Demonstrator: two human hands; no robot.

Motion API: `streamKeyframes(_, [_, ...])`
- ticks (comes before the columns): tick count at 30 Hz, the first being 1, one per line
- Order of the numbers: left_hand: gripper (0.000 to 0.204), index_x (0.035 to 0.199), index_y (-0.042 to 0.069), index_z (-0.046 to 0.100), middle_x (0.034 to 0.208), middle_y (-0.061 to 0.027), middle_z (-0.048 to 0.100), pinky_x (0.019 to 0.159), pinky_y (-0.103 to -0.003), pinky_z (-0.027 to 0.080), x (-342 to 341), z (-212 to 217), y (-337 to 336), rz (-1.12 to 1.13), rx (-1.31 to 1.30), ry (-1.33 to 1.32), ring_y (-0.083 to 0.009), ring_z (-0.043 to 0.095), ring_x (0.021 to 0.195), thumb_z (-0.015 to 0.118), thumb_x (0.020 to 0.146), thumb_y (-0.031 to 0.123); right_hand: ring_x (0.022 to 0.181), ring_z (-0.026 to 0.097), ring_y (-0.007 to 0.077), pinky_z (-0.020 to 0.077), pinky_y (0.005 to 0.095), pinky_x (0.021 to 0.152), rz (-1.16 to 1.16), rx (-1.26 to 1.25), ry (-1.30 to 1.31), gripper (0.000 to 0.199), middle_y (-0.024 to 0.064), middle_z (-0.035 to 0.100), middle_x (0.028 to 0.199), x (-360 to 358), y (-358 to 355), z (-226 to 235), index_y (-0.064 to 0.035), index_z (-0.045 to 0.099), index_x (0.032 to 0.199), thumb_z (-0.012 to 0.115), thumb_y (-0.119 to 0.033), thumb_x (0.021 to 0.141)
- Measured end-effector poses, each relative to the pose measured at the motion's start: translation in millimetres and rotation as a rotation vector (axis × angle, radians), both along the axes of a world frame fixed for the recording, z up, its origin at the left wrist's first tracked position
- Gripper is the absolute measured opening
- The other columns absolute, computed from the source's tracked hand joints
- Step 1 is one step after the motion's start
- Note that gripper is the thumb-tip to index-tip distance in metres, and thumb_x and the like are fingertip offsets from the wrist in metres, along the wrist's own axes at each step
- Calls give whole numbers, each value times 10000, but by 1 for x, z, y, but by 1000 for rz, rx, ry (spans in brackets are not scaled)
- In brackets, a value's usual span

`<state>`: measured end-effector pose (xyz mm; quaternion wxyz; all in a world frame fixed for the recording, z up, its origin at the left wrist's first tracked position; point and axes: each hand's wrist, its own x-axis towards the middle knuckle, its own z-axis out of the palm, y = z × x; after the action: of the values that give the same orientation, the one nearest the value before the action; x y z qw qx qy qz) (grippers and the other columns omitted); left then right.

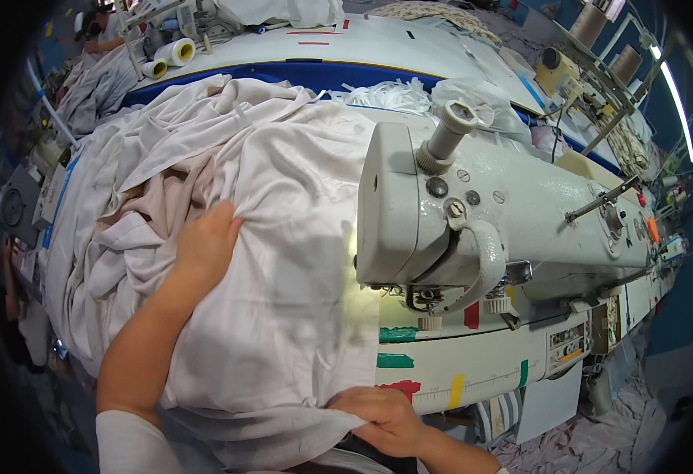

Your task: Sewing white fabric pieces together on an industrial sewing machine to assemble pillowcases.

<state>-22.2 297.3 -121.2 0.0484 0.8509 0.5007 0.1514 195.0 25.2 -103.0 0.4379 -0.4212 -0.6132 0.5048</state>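
I see the left hand (206, 243) pinching pale cloth (259, 340), the right hand (384, 415) gripping its near side by the counter's (477, 365) front edge, near 1 sewing machine (520, 197).

Matt, creased cloth (259, 340) and smooth, glossy sewing machine (536, 186).

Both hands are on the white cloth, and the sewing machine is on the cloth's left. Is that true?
No: the head view shows the sewing machine right of the white cloth. Both left hand and right hand touch the cloth.
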Motion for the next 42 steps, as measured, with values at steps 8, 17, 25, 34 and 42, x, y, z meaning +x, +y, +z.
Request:
streamKeyframes(8, [157,942,47,493,817,-181,587,589,-495,470,29,16,-25,-128,630,4,-392,598,712,605,891,146,886,658,277,480,368,923,-75,-173,-46,242,133,688,952,24,42,-2,14,668,1021,528,-17,825])
streamKeyframes(17, [77,918,46,465,814,-173,605,608,-499,492,68,-9,27,-45,139,-15,-402,618,694,510,907,108,841,655,257,442,408,1009,-98,-59,-230,166,97,684,891,28,65,-7,-31,671,986,577,-110,875])
streamKeyframes(25, [96,943,42,482,854,-184,638,670,-495,516,108,-15,77,-30,111,-62,-401,650,758,472,926,136,832,646,289,475,419,969,-96,-20,-412,138,99,674,861,33,62,-17,-52,679,962,619,-109,851])
streamKeyframes(34, [275,1094,32,516,1049,-240,622,852,-486,465,108,-2,131,15,0,-114,-414,584,1014,601,873,171,813,622,296,481,408,938,-83,13,-253,136,102,642,827,8,56,0,-52,676,937,643,-66,806])
streamKeyframes(42, [380,1150,63,551,1120,-158,595,843,-417,469,-25,54,-88,-490,227,-276,-341,573,1021,698,800,75,783,592,339,471,414,725,-147,329,-477,227,127,605,801,-8,33,2,-25,647,914,680,-20,690])
